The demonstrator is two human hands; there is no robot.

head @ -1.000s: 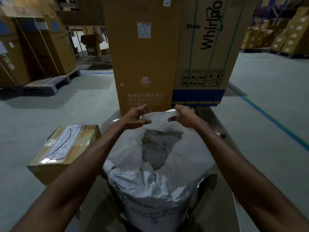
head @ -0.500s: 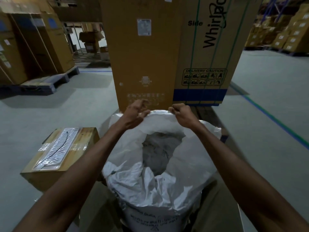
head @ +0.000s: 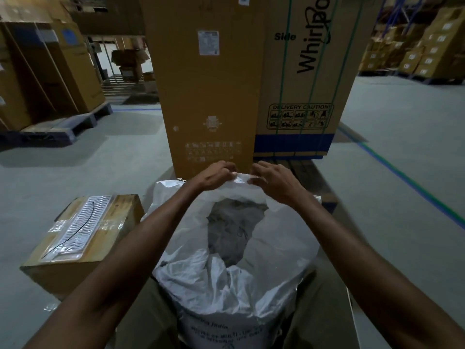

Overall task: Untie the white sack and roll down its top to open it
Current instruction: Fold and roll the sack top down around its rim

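A tall carton [head: 208, 84] stands just behind the white sack [head: 234, 280] — no passage that way. A small box [head: 83, 238] crowds its left side. The grey floor [head: 402, 187] to the right lies open.

This is a warehouse. A tall cardboard appliance carton [head: 251, 79], strapped with green bands and printed with delivery-caution symbols, stands on a bare concrete floor [head: 392, 157] with a painted lane line [head: 407, 182] to its right. Left of the carton more big cartons sit on pallets [head: 60, 127]; far right of it, stacked boxes [head: 427, 51] fill racking.
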